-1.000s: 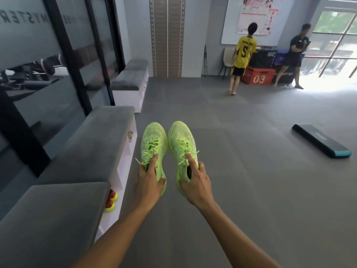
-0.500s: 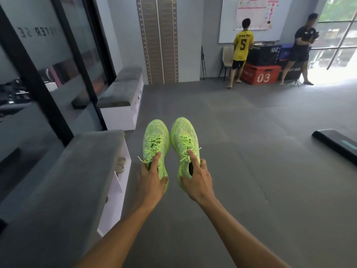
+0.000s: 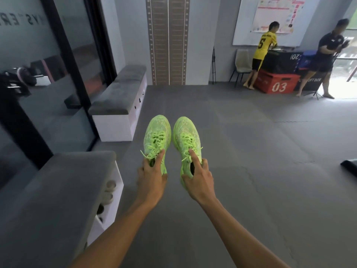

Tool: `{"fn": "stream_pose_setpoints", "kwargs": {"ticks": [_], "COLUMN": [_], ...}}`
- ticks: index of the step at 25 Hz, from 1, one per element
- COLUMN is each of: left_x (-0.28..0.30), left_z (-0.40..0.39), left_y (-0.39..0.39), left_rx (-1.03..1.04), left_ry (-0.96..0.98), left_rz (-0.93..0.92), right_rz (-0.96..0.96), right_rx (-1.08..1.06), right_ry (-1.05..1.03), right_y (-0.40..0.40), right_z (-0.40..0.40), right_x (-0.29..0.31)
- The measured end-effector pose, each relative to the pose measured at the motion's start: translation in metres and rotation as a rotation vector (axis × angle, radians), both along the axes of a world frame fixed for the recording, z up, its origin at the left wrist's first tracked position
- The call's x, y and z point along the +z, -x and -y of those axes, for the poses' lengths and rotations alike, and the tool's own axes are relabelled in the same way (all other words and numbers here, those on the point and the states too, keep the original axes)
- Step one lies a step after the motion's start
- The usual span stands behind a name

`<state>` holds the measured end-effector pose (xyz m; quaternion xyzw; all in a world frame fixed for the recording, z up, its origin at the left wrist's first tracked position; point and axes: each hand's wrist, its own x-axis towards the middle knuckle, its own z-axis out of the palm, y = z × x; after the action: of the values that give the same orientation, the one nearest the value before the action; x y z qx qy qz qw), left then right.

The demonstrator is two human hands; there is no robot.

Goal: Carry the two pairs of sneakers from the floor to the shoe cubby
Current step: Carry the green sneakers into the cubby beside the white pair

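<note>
While one pair of neon-green mesh lace-up sneakers (image 3: 170, 146) rides off the grey matted floor (image 3: 251, 171), left hand (image 3: 152, 176) and right hand (image 3: 199, 178) fingers each grasping a collar, the white grey-cushioned shoe cubby (image 3: 108, 194) stands just left; stowing and the unseen second pair likely remain.

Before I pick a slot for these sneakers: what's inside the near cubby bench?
Pale shoes fill the upper openings of the near cubby bench; a dark item sits lower. The padded top hides the rest.
</note>
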<state>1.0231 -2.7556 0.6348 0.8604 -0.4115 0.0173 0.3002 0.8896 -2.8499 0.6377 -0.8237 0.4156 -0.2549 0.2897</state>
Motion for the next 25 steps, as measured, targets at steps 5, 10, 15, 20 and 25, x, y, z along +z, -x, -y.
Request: {"fn": "stream_pose_setpoints", "kwargs": {"ticks": [5,10,15,20,25], "left_x": [-0.007,-0.035,-0.026,-0.019,-0.025], "left_z": [0.122,0.257,0.397,0.523,0.646], "left_y": [-0.103,-0.197,-0.289,-0.392,-0.528], "left_rx": [-0.044,-0.038,0.087,0.135,0.120], "left_ry": [-0.111,-0.217,-0.220,-0.168,-0.113], "left_rz": [0.122,0.241,0.213,0.192,0.135], "right_rz": [-0.027,-0.155,-0.209,-0.209,-0.138], "right_rx": [-0.063,-0.087,-0.040,0.017,0.024], "right_ry": [0.036,0.126,0.156,0.218,0.182], "right_y": [-0.089,-0.176,-0.277,-0.391,-0.517], "right_z": [0.124,0.264,0.418,0.550,0.681], "right_x": [-0.010,-0.032,-0.022,-0.010,-0.024]}}
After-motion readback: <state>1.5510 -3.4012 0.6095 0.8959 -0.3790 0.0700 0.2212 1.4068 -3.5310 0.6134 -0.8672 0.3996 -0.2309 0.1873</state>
